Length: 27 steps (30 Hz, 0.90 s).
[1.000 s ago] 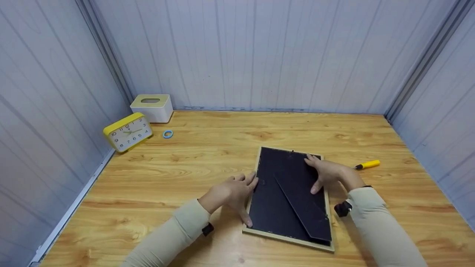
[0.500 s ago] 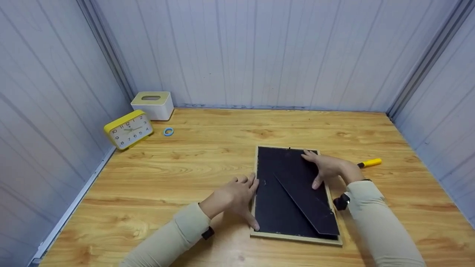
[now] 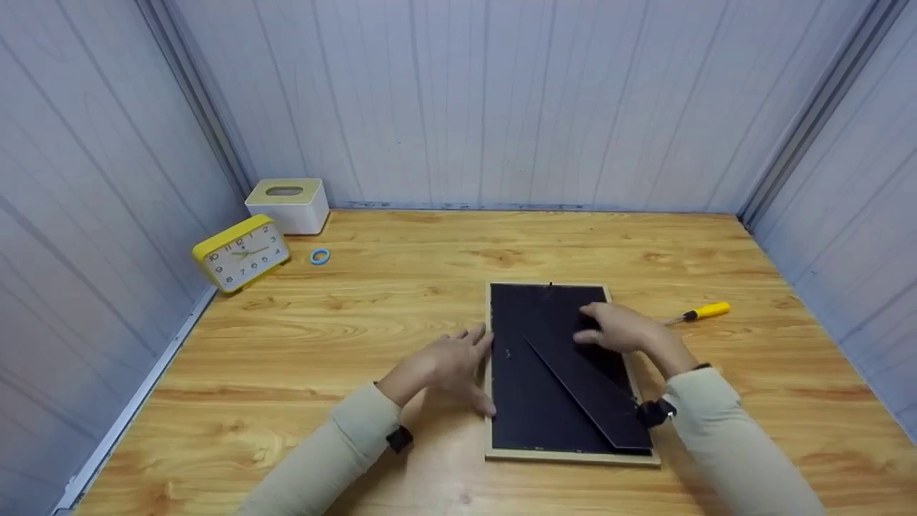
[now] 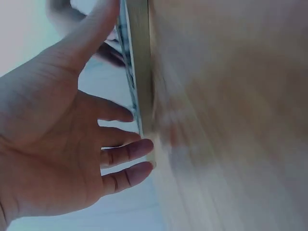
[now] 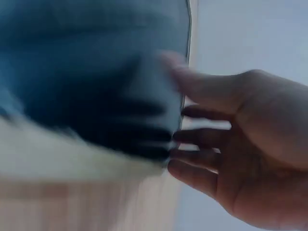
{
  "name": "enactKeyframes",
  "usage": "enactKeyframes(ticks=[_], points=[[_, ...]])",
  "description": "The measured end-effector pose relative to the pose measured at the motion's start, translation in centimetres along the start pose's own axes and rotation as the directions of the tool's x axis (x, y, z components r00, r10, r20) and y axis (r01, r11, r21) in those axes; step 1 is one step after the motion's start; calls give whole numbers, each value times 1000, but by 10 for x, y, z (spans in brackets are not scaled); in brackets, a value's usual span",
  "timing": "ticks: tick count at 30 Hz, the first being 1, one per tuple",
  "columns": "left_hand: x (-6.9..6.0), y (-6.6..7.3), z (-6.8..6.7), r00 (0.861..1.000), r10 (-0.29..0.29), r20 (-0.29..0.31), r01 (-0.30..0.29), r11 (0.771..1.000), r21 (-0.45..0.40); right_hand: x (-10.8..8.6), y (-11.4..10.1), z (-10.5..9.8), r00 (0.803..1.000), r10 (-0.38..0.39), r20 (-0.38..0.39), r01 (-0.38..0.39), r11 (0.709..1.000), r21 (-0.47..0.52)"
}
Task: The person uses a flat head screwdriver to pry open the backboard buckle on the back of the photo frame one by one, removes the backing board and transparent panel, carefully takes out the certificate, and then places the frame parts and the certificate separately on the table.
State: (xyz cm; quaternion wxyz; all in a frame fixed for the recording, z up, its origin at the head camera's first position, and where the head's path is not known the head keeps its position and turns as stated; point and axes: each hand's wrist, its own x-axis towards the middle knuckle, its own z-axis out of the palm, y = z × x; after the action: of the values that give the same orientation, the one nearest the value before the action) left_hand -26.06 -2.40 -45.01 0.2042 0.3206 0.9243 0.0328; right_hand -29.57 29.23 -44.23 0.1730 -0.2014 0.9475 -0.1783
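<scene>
A picture frame (image 3: pixel 526 412) lies back side up on the table, with a thin pale wooden border round a black backing board. Slanting across that board is a black easel leg (image 3: pixel 591 394). My left hand (image 3: pixel 451 365) rests along the frame's left edge, fingers and thumb spread; in the left wrist view its fingertips meet the wooden border (image 4: pixel 143 72). Over the upper right part of the backing is my right hand (image 3: pixel 620 330), its fingers loosely extended and gripping nothing. The right wrist view is blurred, so whether those fingertips touch the board cannot be told.
A screwdriver (image 3: pixel 709 310) with a yellow handle lies right of the frame. At the far left stand a yellow alarm clock (image 3: pixel 243 254) and a white tissue box (image 3: pixel 290 211), with a small blue ring (image 3: pixel 320 256) near them. Panel walls (image 3: pixel 458 107) enclose the table.
The picture frame has turned slightly and now lies straighter. My right hand has come off its right edge and moved inward over the backing. The left thumb has moved up the left edge.
</scene>
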Motion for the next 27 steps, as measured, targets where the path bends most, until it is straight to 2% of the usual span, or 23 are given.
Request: enactKeyframes(ticks=[3, 9, 17, 21, 27], points=[[9, -8, -4, 1000, -12, -14, 11, 998, -55, -2, -21, 9, 998, 1, -60, -2, 1000, -7], [22, -14, -4, 999, -46, 10, 46, 998, -51, 8, -42, 30, 998, 56, 12, -56, 998, 38], [22, -14, -2, 998, -55, -13, 54, 997, -57, 24, -39, 34, 990, 137, 39, -139, 989, 44], [23, -13, -2, 998, -48, -28, 47, 998, -39, 26, -37, 32, 991, 124, 50, -125, 992, 32], [24, -12, -4, 999, -38, -39, 38, 999, -7, 23, -34, 29, 994, 103, 29, -105, 991, 79]])
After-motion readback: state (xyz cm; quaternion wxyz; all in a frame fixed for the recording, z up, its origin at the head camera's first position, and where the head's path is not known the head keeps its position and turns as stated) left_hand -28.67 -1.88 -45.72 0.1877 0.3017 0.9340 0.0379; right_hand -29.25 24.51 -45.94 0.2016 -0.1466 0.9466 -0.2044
